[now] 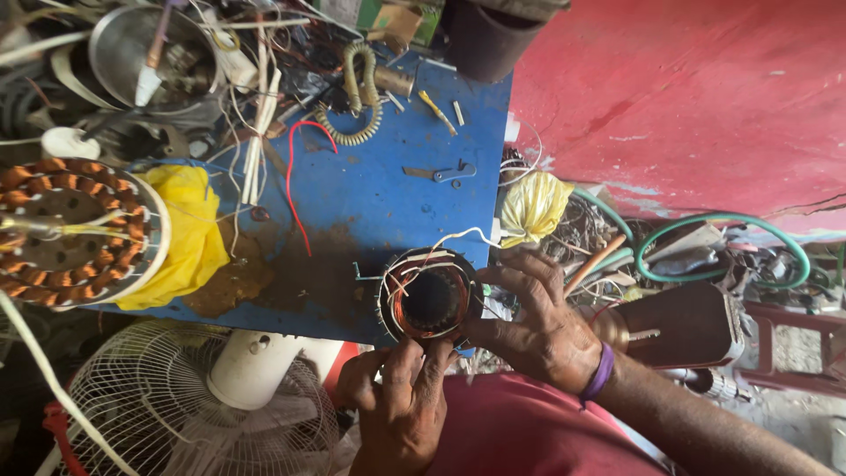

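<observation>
While both hands grip it at the blue worktop edge, the round motor stator shows copper windings, white leads; left hand fingers closed below, right hand fingers closed alongside.

Hands: two, a left hand and a right hand, both on one motor coil
Wound copper coils: two, the small motor coil and a big ring coil at the left edge
Tabletop: one, blue
Fan guards: one, a white wire guard
Yellow things: two, a yellow cloth and a yellow bag
Curly cords: one
Loose red wires: one
Green hoses: one
Metal bowls: one
Purple wristbands: one
</observation>
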